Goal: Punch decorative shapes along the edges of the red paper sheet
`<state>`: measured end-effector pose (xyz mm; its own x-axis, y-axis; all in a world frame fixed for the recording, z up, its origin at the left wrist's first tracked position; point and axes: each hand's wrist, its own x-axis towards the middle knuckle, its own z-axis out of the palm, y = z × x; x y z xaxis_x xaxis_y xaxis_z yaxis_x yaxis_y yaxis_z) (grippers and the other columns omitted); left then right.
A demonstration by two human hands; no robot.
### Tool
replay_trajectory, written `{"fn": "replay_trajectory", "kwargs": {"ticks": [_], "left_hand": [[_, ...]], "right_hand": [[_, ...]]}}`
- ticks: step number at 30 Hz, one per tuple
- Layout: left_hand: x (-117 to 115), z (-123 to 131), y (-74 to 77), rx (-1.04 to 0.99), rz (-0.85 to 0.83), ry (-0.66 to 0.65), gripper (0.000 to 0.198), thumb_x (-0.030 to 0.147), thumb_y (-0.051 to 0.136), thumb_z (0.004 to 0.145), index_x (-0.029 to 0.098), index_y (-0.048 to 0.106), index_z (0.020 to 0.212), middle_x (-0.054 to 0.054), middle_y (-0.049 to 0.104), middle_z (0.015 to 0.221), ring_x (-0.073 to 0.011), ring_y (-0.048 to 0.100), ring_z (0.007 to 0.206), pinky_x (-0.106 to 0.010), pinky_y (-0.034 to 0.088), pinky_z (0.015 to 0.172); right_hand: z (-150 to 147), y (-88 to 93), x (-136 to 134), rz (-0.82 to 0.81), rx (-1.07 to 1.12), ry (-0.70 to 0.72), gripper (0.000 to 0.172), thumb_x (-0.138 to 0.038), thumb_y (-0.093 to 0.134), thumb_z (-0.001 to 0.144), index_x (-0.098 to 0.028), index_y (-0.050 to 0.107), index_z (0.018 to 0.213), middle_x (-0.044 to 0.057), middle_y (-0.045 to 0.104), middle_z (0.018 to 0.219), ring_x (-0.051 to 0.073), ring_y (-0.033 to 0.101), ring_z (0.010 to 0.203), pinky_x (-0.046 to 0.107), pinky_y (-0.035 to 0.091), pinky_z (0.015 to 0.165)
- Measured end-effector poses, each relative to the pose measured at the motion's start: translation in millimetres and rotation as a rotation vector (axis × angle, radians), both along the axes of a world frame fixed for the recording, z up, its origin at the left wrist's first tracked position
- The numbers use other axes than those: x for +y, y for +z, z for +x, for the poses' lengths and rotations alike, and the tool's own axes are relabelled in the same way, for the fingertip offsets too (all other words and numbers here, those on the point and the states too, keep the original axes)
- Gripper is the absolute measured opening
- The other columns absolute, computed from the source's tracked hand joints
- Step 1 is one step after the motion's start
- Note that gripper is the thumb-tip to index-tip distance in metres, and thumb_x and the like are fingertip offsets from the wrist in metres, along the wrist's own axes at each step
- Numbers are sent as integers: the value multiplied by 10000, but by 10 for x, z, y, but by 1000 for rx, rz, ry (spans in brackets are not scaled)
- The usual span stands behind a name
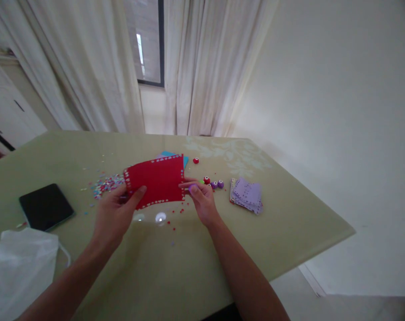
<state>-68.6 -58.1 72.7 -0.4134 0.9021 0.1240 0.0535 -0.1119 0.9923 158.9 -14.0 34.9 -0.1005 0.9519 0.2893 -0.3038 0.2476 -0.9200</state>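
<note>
A red sheet of paper (158,180) with small shapes punched along its edges is held up over the table. My left hand (117,207) pinches its left end, thumb on the front. At the sheet's right edge, my right hand (204,203) is closed around a small purple craft punch (192,189), mostly hidden by the fingers. Just beyond that hand lie several small punches, among them a red punch (206,180) and a purple punch (220,183). Another red punch (196,160) stands farther back. Blue paper (186,161) shows partly behind the red sheet.
Light purple punched sheets (248,191) are stacked on the right. Coloured paper bits (108,185) lie heaped at left, with red bits scattered below the sheet. A dark-screened tablet or phone (47,206) and a white mask (23,263) lie on the left of the table (175,276).
</note>
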Motion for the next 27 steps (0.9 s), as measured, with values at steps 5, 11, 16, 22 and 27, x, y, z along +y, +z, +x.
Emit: {"fn": "replay_trajectory", "kwargs": {"ticks": [5,11,16,22,27], "left_hand": [[31,-209,-10,-294,107,223,252,262,923,705,216,770,900,31,774,842,-127,611,630,-216,492,524],[33,-364,8,-407,125,244,225,183,890,768,272,729,898,82,721,758,-79,565,546,-178,473,479],[57,-441,57,-456,129,248,147,218,821,816,285,694,851,61,698,723,-108,638,554,-204,499,464],[124,-491,-33,-431,149,302,273,238,862,714,234,667,905,57,692,731,-113,622,536,-192,470,447],[168,-498,-174,-340,76,253,396,400,922,692,186,717,956,8,727,780,-121,643,571,-206,497,500]], "right_hand": [[232,-63,175,-16,-420,-531,457,-600,798,865,-198,828,1082,69,696,974,207,623,826,336,507,761],[456,-178,286,105,-927,-671,445,-431,802,886,-165,751,1239,122,779,1103,290,681,996,436,495,969],[400,-188,238,153,-1154,-722,316,-395,701,999,-169,773,1208,165,769,1249,351,655,1156,507,442,1043],[-460,-43,23,555,-1253,-269,284,-435,650,1073,-223,752,1232,111,765,1222,284,668,1164,442,491,1059],[-1269,-113,-65,724,-1411,-31,508,-479,690,1040,-196,591,1450,139,674,1420,297,634,1227,432,553,1001]]}}
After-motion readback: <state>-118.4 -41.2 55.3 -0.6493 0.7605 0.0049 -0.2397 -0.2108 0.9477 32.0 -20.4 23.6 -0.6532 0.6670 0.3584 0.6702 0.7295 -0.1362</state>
